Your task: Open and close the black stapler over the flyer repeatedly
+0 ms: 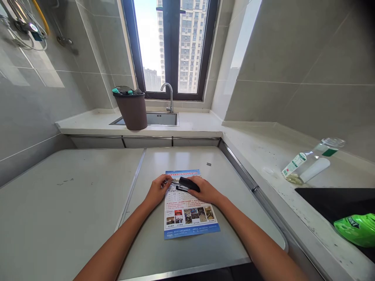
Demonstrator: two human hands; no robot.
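Observation:
A printed flyer [187, 216] with a blue border lies flat on the grey table [88, 203] in front of me. My right hand [205, 190] is closed around a black stapler [189, 184] held over the flyer's upper part. My left hand [158, 189] pinches the metal front end of the stapler with thumb and fingertips. A small strip of staples [209, 164] lies on the table a little beyond the flyer.
A brown bin [131, 107] stands at the sink [159, 119] under the window, beside a tap [169, 95]. On the right counter [263, 156] lie a clear jar [313, 164] on its side, a black surface [336, 203] and a green bag [357, 229].

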